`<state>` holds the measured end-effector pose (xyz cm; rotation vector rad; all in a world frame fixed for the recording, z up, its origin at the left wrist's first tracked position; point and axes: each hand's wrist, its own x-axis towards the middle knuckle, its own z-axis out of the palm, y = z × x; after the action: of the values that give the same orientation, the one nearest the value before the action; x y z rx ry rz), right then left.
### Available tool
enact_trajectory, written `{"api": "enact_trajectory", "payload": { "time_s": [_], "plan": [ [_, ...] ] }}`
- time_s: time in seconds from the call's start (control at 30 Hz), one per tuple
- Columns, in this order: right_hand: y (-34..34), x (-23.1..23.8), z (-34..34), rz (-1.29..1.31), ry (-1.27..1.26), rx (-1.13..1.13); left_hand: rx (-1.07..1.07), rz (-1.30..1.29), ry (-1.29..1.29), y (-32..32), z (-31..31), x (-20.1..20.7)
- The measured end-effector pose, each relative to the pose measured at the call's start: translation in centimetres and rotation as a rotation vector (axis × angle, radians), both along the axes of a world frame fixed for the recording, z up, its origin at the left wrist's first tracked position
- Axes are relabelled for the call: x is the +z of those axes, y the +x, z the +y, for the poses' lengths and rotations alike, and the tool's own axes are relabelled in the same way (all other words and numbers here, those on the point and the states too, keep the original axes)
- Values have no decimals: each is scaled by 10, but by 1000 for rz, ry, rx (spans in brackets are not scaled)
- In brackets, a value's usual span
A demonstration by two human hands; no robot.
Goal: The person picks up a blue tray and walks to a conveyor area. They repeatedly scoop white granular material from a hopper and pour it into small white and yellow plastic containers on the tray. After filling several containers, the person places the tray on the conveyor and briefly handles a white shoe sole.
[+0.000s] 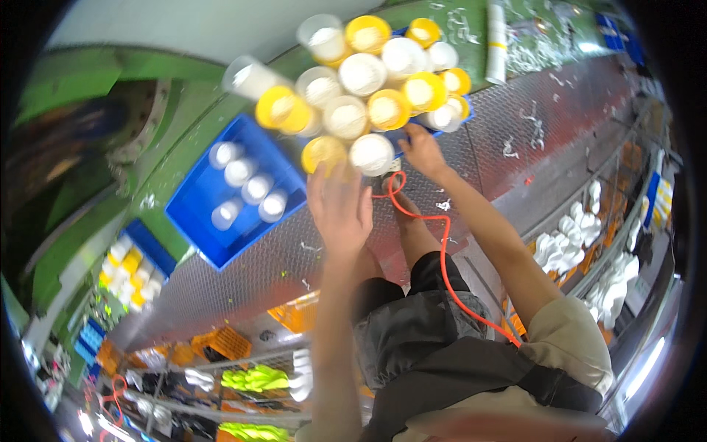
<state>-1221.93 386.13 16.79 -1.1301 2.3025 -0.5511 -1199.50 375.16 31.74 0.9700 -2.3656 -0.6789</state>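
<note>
Many cup-shaped pieces, white or yellow with pale fill, stand crowded in a blue bin [396, 137], mostly hidden beneath them. My left hand [340, 210], blurred, reaches up with fingers spread at a yellow cup-shaped piece [322, 153]; whether it touches is unclear. Beside that piece is a white one [372, 154]. At the near rim of this bin, my right hand [425, 153] is closed, with fingers curled on the edge. Several small white cups [256, 189] lie in a second blue bin [199, 236] to the left.
A red-orange cord [446, 250] runs from my waist to a loop near the bin. Metal tread plate [508, 132] borders the green floor [412, 13], with white scraps about. Racks of white bundles [567, 236] stand at right, orange crates [221, 342] at lower left.
</note>
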Motion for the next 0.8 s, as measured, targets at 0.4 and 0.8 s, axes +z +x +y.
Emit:
{"api": "enact_trajectory", "payload": {
  "time_s": [0.4, 0.8],
  "plan": [
    [108, 119, 40, -263, -80, 164, 985, -175, 267, 237, -19, -142],
    [226, 79, -112, -185, -230, 354, 739, -155, 267, 281, -123, -187]
  ]
}}
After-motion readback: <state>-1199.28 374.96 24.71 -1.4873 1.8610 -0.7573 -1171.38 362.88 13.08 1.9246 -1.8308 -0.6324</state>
